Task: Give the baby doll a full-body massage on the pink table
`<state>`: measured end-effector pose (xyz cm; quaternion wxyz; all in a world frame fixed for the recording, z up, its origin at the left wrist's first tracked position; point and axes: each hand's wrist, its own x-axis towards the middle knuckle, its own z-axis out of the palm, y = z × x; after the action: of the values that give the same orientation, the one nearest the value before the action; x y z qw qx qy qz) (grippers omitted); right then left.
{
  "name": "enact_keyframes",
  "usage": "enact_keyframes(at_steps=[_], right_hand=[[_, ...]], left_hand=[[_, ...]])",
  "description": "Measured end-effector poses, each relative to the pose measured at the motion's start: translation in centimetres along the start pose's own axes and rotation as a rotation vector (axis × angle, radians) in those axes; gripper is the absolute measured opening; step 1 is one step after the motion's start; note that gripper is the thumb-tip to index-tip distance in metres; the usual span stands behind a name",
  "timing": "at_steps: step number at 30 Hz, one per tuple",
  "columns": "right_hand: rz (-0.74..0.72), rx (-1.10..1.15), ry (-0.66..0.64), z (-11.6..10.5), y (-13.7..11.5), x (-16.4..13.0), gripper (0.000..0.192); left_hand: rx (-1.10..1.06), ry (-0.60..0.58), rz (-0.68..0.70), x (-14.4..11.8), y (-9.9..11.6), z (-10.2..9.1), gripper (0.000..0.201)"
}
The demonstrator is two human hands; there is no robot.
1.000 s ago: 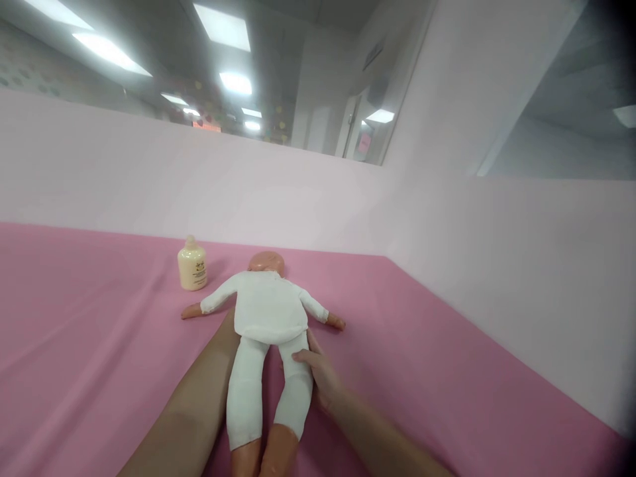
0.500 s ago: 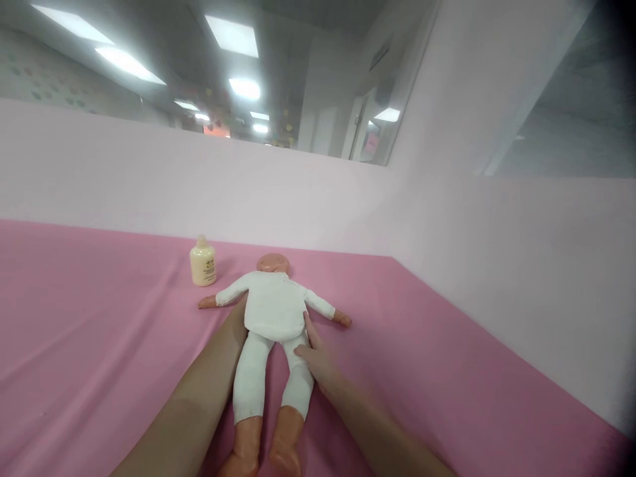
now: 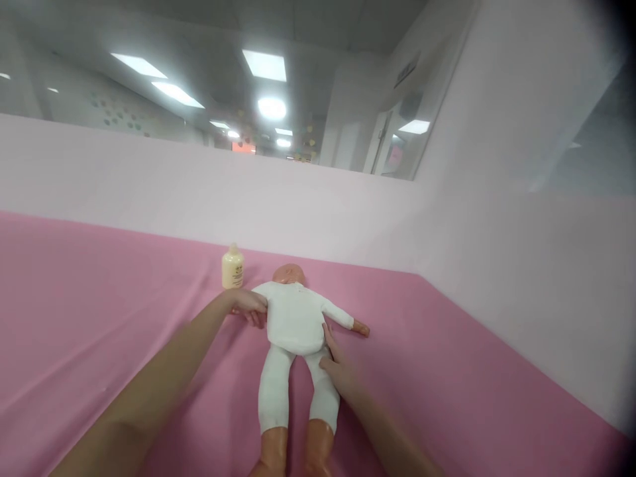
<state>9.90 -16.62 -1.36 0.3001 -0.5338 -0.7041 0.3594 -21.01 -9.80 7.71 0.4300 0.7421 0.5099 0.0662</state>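
Note:
A baby doll (image 3: 295, 318) in a white top and trousers lies on its back on the pink surface, head away from me. My left hand (image 3: 250, 307) is at the doll's arm on the left, fingers curled; it hides that forearm. Against the doll's hip and thigh on the right rests my right hand (image 3: 342, 374), its thumb and index finger spread apart. The doll's other arm (image 3: 345, 317) stretches out to the right. Its lower legs are bare, and the feet run to the bottom edge of view.
A pale yellow bottle (image 3: 232, 268) stands just beyond my left hand, left of the doll's head. The pink covered surface (image 3: 149, 285) meets a white wall (image 3: 173, 179) behind, with a large window (image 3: 298, 86) above. Another wall closes in on the right.
My left hand has come out from beside the doll's torso and moved up and outward to its arm. My right hand stays at the doll's hip. The view has shifted to the left.

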Motion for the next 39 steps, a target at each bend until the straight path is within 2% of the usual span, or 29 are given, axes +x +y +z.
enact_keyframes(at_steps=[1, 2, 3, 4, 5, 8, 10, 12, 14, 16, 17, 20, 21, 23, 26, 29, 34, 39], right_hand=[[0.0, -0.001, 0.005, 0.0, -0.1, 0.0, 0.084], [-0.004, 0.007, 0.014, -0.1, -0.4, -0.1, 0.084], [-0.016, 0.016, 0.022, -0.1, -0.7, -0.2, 0.084], [-0.035, 0.024, 0.03, 0.0, -1.1, -0.3, 0.084], [-0.056, 0.029, 0.034, 0.0, -1.5, -0.4, 0.084], [-0.14, 0.026, 0.004, 0.2, -2.5, -1.2, 0.08], [-0.178, 0.025, -0.038, 0.4, -2.9, -1.8, 0.074], [-0.195, 0.024, -0.06, 0.6, -3.3, -2.4, 0.067], [-0.233, 0.011, -0.052, 0.8, -4.1, -2.5, 0.06], [-0.321, -0.045, -0.034, 1.0, -5.4, -1.7, 0.055], [-0.387, -0.096, -0.032, 1.1, -6.2, -1.0, 0.054], [-0.514, -0.277, -0.012, 1.6, -8.2, 2.8, 0.056], [-0.507, -0.323, 0.008, 1.8, -8.5, 4.2, 0.056], [-0.434, -0.404, 0.039, 2.3, -8.5, 6.9, 0.057], [-0.341, -0.522, 0.022, 3.0, -7.3, 9.4, 0.058], [-0.311, -0.604, 0.029, 3.4, -6.2, 9.9, 0.06], [-0.162, -0.66, 0.073, 3.6, -6.6, 9.0, 0.068], [-0.022, -0.672, 0.016, 3.5, -8.2, 6.6, 0.073]], left_hand=[[0.037, 0.058, 0.008, -0.4, 0.2, -1.4, 0.029], [0.092, 0.185, 0.018, -0.8, 0.4, -2.8, 0.031], [0.156, 0.364, 0.026, -1.0, 0.6, -4.4, 0.034], [0.249, 0.655, 0.031, -1.1, 0.7, -5.9, 0.037], [0.282, 0.786, 0.022, -1.1, 0.6, -7.3, 0.042], [0.409, 0.992, -0.084, -0.8, -0.5, -10.1, 0.048], [0.466, 1.01, -0.13, -0.3, -1.3, -10.2, 0.054], [0.54, 1.025, -0.082, 0.4, -1.3, -8.7, 0.058], [0.614, 1.038, 0.061, 1.4, -0.4, -5.8, 0.059], [0.588, 0.97, 0.195, 2.7, 1.1, -1.8, 0.061], [0.549, 0.933, 0.22, 3.4, 1.8, 0.3, 0.062], [0.478, 0.768, 0.155, 5.5, 2.9, 6.0, 0.059], [0.51, 0.699, 0.138, 6.2, 2.8, 7.3, 0.059], [0.571, 0.65, 0.118, 7.2, 2.4, 9.0, 0.062], [0.603, 0.646, 0.109, 8.1, 1.6, 9.5, 0.064], [0.608, 0.622, 0.093, 8.1, 1.6, 8.9, 0.064], [0.591, 0.58, 0.04, 7.1, 2.6, 9.2, 0.064], [0.574, 0.533, -0.082, 5.0, 3.4, 10.3, 0.066]])
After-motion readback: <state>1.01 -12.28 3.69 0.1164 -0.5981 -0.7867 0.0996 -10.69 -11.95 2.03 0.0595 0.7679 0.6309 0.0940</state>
